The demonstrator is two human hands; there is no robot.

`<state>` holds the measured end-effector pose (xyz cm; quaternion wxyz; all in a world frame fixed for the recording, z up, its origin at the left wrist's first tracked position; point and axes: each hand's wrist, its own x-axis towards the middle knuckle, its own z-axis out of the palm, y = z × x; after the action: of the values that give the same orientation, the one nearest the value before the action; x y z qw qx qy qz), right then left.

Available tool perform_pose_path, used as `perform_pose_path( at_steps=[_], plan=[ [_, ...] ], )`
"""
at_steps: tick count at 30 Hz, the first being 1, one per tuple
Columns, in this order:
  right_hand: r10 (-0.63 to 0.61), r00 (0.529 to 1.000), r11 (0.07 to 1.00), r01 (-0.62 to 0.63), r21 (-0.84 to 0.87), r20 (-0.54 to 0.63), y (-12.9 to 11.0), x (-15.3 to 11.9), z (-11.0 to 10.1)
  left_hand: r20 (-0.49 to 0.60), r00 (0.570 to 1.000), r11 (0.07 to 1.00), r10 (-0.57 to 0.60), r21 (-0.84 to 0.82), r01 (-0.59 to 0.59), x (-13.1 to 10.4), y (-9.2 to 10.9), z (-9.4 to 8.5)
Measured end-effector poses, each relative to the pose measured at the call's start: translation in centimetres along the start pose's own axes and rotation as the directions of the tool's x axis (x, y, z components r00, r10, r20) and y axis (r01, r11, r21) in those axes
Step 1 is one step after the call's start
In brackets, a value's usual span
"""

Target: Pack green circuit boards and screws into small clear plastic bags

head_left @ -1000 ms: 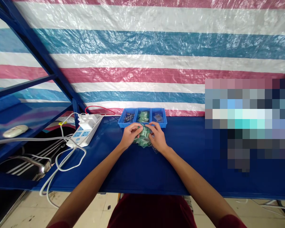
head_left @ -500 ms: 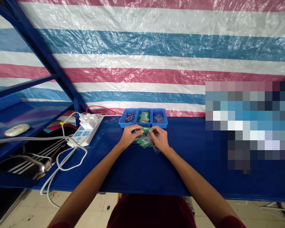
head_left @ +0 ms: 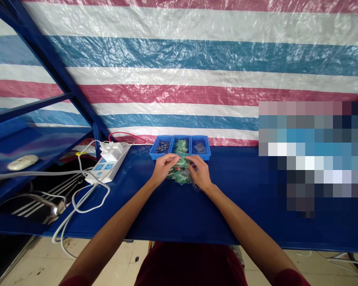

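My left hand (head_left: 162, 169) and my right hand (head_left: 201, 172) pinch a small green plastic bag (head_left: 183, 162) between them, thumbs and fingertips closed at its two sides. What the bag contains is too small to make out. Beneath it, a pile of green bags (head_left: 181, 177) and clear packets lies on the table, partly covered by my hands. Right behind stand three joined blue bins: the left bin (head_left: 160, 156) with dark and silvery screw-like pieces, the middle bin (head_left: 181, 156) with green bags, and the right bin (head_left: 200, 157) with clear packets.
A white power strip (head_left: 109, 171) with plugged-in adapters lies left on the blue table (head_left: 181, 218). Loose white cables (head_left: 74, 206) loop over its front edge. A pale computer mouse (head_left: 23, 162) rests on a shelf at far left. Striped sheeting (head_left: 173, 95) hangs behind; blurred blocks cover the right side.
The green bag between my fingers is raised a little and spread wider, now overlapping the front of the middle bin. Both hands keep nearly the same place.
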<state>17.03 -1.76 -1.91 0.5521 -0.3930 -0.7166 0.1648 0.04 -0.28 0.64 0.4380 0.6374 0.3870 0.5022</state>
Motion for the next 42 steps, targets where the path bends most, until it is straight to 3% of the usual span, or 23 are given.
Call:
perform_pose_path(
  at_steps=[4,7,11,16,23,27,30,34,36,39,42],
  plan=[
    [0.038,0.997,0.997,-0.042,-0.059,-0.060,0.2,0.1,-0.1,0.065,0.994,0.983,0.091,0.155,-0.100,-0.1,-0.3,-0.1],
    [0.034,0.998,0.997,-0.037,-0.068,-0.048,0.3,0.1,-0.2,-0.012,0.985,0.946,0.172,0.280,-0.162,0.1,-0.6,-0.3],
    [0.018,1.000,0.998,-0.018,-0.061,-0.002,0.2,0.0,-0.1,-0.065,0.997,0.988,0.051,0.152,-0.041,0.3,-0.8,-0.5],
    [-0.032,0.999,0.994,0.034,-0.101,0.030,0.5,-0.1,-0.1,0.001,0.997,0.997,-0.078,-0.014,0.078,0.1,-0.3,-0.2],
    [0.105,0.993,0.993,-0.108,-0.048,-0.052,0.9,0.0,0.0,0.044,0.991,0.968,0.123,0.214,-0.130,0.3,-0.1,-0.6],
    [0.129,0.987,0.991,-0.132,-0.020,-0.097,0.6,0.1,-0.1,0.107,0.994,0.991,-0.003,0.135,-0.012,0.0,-0.1,-0.3],
    [0.112,0.991,0.993,-0.114,-0.018,-0.069,0.5,0.0,-0.3,0.066,0.996,0.997,-0.056,0.049,0.053,-0.2,0.1,0.2],
    [-0.028,0.999,0.997,0.030,-0.078,0.036,0.6,-0.1,-0.2,-0.020,0.999,0.999,-0.048,-0.021,0.048,-0.1,0.1,0.2],
    [-0.065,0.997,0.994,0.068,-0.091,0.031,0.7,-0.1,-0.1,-0.019,0.999,0.998,-0.039,-0.039,0.039,0.0,-0.2,0.0],
    [-0.067,0.998,0.995,0.065,-0.070,-0.017,0.7,0.0,-0.1,0.013,1.000,1.000,0.004,-0.022,-0.004,0.1,-0.5,-0.1],
    [-0.014,0.999,0.999,0.012,-0.050,-0.030,0.6,0.1,-0.2,-0.001,0.997,0.986,0.081,0.143,-0.080,0.1,-0.5,-0.1]
  ],
)
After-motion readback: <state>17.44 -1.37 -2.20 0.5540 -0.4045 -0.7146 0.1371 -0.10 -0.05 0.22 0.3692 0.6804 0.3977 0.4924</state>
